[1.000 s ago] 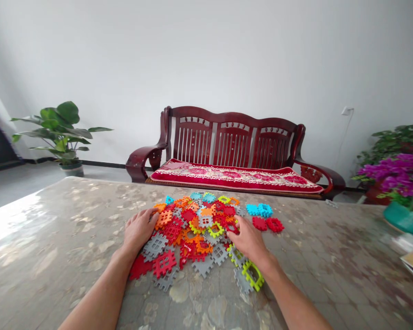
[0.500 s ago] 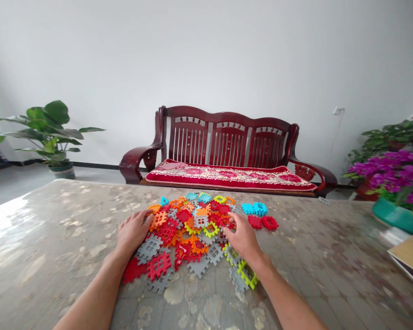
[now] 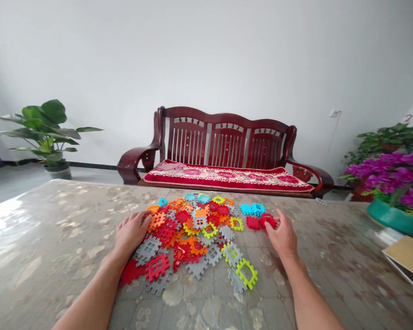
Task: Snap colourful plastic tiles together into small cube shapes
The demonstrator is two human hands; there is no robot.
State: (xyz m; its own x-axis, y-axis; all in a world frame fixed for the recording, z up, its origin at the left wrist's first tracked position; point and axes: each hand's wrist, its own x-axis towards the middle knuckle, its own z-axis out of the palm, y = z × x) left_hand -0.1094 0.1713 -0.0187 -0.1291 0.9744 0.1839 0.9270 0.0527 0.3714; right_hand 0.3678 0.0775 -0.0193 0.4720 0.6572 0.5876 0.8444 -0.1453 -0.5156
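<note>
A heap of flat plastic interlocking building pieces (image 3: 199, 222), with toothed edges, lies on the table in red, orange, grey, lime and blue. My left hand (image 3: 131, 233) lies palm down along the heap's left side, fingers stretched out, its thumb by an orange piece (image 3: 157, 221). To the right of the heap, my right hand (image 3: 284, 236) has thumb and fingers closed around a red interlocking piece (image 3: 268, 220). Beside that lie a flat red piece (image 3: 253, 223) and some blue pieces (image 3: 253, 209). The right fingertips are partly hidden by the hand.
The patterned table (image 3: 69, 256) spans the foreground. A teal planter of purple flowers (image 3: 397, 215) and a cardboard-coloured item (image 3: 406, 254) stand at the right. A lone grey piece (image 3: 321, 201) lies near the far edge. Behind are a wooden bench (image 3: 227, 142) and a potted plant (image 3: 51, 133).
My right hand has moved right, from the heap's right side to the red pieces beside it. A lime piece and a grey piece are uncovered there. My left hand stays in place.
</note>
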